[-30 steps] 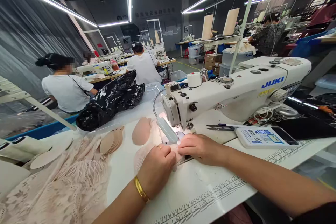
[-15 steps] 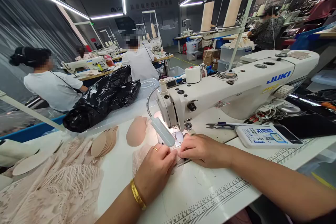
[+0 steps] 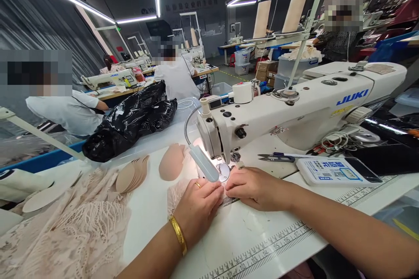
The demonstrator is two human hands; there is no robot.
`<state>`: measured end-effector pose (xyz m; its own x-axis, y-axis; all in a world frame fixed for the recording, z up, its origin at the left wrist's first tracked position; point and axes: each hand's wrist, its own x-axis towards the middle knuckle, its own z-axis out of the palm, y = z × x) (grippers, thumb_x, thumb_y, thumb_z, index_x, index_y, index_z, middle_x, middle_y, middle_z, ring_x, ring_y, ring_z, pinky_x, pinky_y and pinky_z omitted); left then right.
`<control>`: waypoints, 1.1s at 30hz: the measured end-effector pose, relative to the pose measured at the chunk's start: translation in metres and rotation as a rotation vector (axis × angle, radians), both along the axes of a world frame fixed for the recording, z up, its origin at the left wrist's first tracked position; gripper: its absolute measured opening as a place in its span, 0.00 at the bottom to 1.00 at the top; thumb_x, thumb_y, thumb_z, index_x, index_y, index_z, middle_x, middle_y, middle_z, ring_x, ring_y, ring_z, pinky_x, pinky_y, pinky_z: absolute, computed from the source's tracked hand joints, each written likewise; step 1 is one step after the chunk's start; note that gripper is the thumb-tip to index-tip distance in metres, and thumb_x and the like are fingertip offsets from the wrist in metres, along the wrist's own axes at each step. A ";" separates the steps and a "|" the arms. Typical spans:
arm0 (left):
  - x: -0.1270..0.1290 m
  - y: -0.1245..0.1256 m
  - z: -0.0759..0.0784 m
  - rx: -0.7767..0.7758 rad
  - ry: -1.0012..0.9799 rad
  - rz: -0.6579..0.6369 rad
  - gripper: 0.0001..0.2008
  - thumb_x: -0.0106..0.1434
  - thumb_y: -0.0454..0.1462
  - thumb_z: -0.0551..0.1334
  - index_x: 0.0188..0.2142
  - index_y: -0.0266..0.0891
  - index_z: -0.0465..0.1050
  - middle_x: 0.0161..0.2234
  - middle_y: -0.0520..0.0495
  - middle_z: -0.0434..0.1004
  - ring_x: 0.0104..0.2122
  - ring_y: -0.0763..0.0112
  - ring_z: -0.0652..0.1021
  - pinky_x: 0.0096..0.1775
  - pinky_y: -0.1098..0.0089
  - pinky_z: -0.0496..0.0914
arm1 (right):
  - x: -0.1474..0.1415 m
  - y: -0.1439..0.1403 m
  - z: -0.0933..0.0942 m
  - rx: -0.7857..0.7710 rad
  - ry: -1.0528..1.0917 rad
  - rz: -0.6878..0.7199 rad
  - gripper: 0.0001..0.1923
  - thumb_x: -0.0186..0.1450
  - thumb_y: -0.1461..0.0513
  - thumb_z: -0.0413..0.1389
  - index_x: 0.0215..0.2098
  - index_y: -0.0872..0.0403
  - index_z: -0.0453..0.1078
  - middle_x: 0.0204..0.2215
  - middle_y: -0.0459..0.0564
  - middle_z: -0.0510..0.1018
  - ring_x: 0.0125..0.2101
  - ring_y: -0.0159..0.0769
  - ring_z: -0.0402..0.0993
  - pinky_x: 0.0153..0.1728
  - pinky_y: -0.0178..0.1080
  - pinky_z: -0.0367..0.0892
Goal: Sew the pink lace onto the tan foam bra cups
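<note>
My left hand (image 3: 203,202), with a ring and a gold bracelet, is closed on pale pink lace fabric (image 3: 176,192) just in front of the sewing machine (image 3: 262,113). My right hand (image 3: 253,188) pinches the edge of the same fabric by the needle area, its fingertips close to the left ones. Both hands cover most of the held piece. A small lamp (image 3: 204,163) on a bent metal neck lights the spot. Behind the left hand lies a beige moulded cup (image 3: 171,163) on the white table.
Stacked beige pads (image 3: 132,175) and a heap of lace (image 3: 75,235) lie left. Thread snips (image 3: 276,158) and a phone in a printed case (image 3: 337,171) lie right. A black plastic bag (image 3: 131,117) sits behind. Co-workers sit beyond at other machines.
The view has shifted slightly, so the scene sits a little further right. My left hand has moved slightly forward along the fabric; my right hand stays by the needle.
</note>
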<state>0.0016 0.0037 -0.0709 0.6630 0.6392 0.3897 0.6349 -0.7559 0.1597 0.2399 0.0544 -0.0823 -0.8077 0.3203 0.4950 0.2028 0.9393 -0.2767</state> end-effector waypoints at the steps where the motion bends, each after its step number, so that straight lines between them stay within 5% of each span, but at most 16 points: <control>1: 0.000 0.000 0.000 0.000 0.001 0.001 0.12 0.76 0.31 0.52 0.47 0.39 0.74 0.44 0.46 0.82 0.34 0.66 0.74 0.40 0.63 0.64 | 0.000 0.000 0.000 -0.002 -0.002 0.002 0.13 0.70 0.72 0.50 0.39 0.54 0.75 0.39 0.49 0.83 0.39 0.37 0.73 0.41 0.40 0.68; 9: -0.012 0.017 -0.001 0.011 0.081 0.043 0.14 0.75 0.32 0.50 0.44 0.40 0.75 0.37 0.46 0.83 0.34 0.61 0.75 0.40 0.60 0.63 | -0.010 0.002 -0.001 -0.021 -0.011 -0.046 0.15 0.69 0.73 0.47 0.38 0.53 0.74 0.34 0.49 0.81 0.34 0.37 0.69 0.34 0.39 0.64; 17: -0.019 0.034 -0.003 0.033 0.042 0.019 0.14 0.73 0.33 0.55 0.50 0.41 0.77 0.50 0.42 0.83 0.46 0.54 0.79 0.49 0.56 0.65 | -0.011 0.005 -0.004 -0.072 0.001 -0.124 0.19 0.65 0.74 0.48 0.45 0.51 0.75 0.37 0.50 0.81 0.37 0.40 0.72 0.35 0.39 0.65; 27: -0.022 0.042 -0.001 -0.002 0.018 -0.008 0.13 0.73 0.33 0.56 0.50 0.41 0.78 0.50 0.42 0.83 0.48 0.54 0.79 0.53 0.53 0.60 | -0.012 0.005 -0.010 -0.019 0.020 -0.158 0.20 0.60 0.76 0.47 0.41 0.55 0.75 0.38 0.51 0.79 0.31 0.37 0.65 0.40 0.41 0.66; 33: -0.023 0.043 -0.001 -0.003 0.018 -0.007 0.13 0.73 0.34 0.56 0.49 0.41 0.79 0.49 0.43 0.84 0.48 0.55 0.79 0.53 0.53 0.58 | -0.013 0.003 -0.011 0.011 -0.030 -0.205 0.17 0.60 0.76 0.48 0.37 0.55 0.74 0.30 0.48 0.70 0.30 0.36 0.59 0.33 0.37 0.58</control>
<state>-0.0213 0.0463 -0.0714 0.6742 0.6356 0.3761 0.6325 -0.7598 0.1503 0.2268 0.0575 -0.0935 -0.7406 0.4738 0.4764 0.3977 0.8806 -0.2575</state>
